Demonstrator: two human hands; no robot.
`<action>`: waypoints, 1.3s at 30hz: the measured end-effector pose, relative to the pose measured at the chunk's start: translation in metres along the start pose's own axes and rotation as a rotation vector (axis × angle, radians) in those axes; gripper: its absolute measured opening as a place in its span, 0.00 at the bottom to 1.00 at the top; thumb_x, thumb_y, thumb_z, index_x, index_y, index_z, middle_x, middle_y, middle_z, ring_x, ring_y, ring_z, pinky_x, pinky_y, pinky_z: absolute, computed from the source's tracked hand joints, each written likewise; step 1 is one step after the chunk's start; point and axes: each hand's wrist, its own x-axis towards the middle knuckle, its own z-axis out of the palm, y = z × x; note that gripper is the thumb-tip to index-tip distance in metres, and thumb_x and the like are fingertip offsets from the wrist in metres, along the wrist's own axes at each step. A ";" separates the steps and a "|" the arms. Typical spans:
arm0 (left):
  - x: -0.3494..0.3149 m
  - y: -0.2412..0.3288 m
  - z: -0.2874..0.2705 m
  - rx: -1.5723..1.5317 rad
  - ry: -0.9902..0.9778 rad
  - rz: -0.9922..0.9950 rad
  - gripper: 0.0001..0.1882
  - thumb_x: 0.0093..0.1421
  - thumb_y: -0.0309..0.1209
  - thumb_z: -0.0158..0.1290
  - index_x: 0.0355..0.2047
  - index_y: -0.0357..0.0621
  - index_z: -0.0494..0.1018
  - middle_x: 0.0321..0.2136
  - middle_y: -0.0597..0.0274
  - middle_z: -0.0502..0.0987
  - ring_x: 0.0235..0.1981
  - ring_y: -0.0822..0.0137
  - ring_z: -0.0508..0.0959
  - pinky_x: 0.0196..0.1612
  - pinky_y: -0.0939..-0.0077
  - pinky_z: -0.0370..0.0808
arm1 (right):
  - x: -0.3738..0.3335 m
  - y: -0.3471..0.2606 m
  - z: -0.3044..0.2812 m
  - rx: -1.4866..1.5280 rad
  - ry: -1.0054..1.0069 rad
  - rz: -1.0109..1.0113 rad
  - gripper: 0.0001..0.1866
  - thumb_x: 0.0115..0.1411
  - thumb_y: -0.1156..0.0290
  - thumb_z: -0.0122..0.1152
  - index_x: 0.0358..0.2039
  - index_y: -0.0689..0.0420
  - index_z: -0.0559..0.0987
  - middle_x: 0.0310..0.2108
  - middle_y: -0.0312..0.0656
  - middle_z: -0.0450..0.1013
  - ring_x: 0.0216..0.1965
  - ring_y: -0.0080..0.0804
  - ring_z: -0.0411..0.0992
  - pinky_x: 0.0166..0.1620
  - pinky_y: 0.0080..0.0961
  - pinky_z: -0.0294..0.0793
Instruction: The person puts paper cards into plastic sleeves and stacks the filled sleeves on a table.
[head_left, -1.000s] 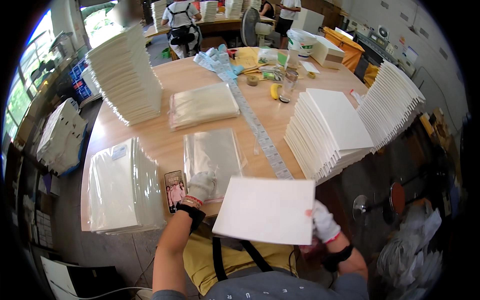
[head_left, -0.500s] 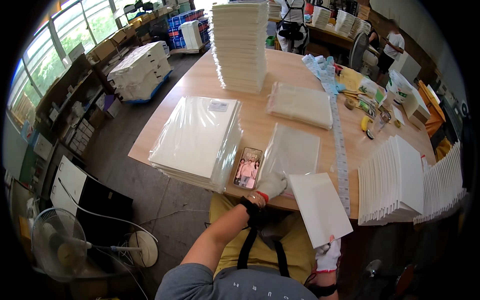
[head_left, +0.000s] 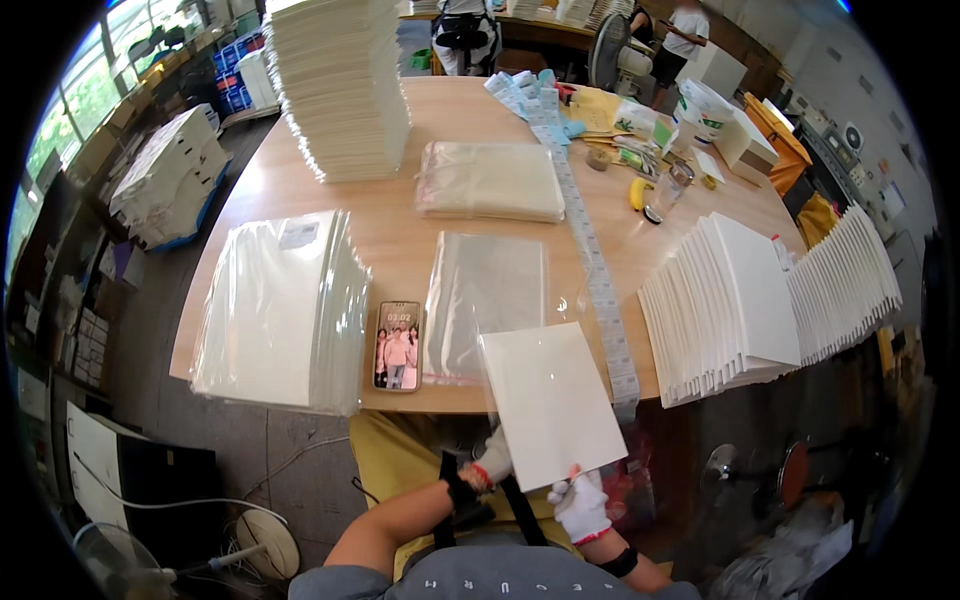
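Observation:
A flat white rectangular board (head_left: 553, 405) tilts over the table's near edge, with clear film showing along its left side. My right hand (head_left: 582, 505), in a white glove, grips its lower edge, thumb on top. At its lower left is my left hand (head_left: 494, 458), gloved with a red cuff; its fingers are hidden behind the board. Just beyond lies a flat pile of clear plastic bags (head_left: 485, 290), partly under the board's upper end. A lit phone (head_left: 398, 346) rests left of the bags.
Film-wrapped white boards (head_left: 265, 310) are piled at left, behind them a tall stack (head_left: 335, 90). More bags (head_left: 490, 180) lie mid-table. A label strip (head_left: 592, 260) runs toward me. White boards (head_left: 720, 300) stand at right, near a banana (head_left: 638, 193) and glass jar (head_left: 668, 192).
My view has swung right. My left hand has left the bag pile and come down behind the board's lower left edge. The board has come nearer my middle, with film now along its side.

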 end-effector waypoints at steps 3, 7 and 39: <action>-0.026 0.004 0.010 0.329 0.158 0.049 0.15 0.62 0.32 0.45 0.47 0.41 0.69 0.42 0.56 0.75 0.43 0.61 0.75 0.46 0.70 0.72 | 0.038 0.023 -0.005 0.109 -0.069 -0.024 0.08 0.65 0.72 0.42 0.43 0.50 0.68 0.35 0.37 0.70 0.28 0.31 0.72 0.31 0.34 0.76; -0.028 0.012 0.009 0.133 0.221 -0.115 0.10 0.62 0.30 0.49 0.41 0.40 0.73 0.34 0.68 0.76 0.36 0.78 0.72 0.41 0.83 0.69 | 0.109 0.025 -0.003 0.233 -0.178 -0.031 0.05 0.63 0.69 0.46 0.37 0.54 0.67 0.36 0.42 0.69 0.40 0.47 0.71 0.44 0.48 0.74; -0.071 0.071 -0.041 0.633 0.308 0.090 0.13 0.61 0.35 0.46 0.33 0.39 0.75 0.28 0.56 0.76 0.33 0.58 0.76 0.38 0.66 0.72 | 0.039 -0.152 -0.234 -2.542 0.331 0.174 0.13 0.55 0.65 0.45 0.32 0.54 0.79 0.39 0.48 0.75 0.38 0.42 0.75 0.44 0.35 0.74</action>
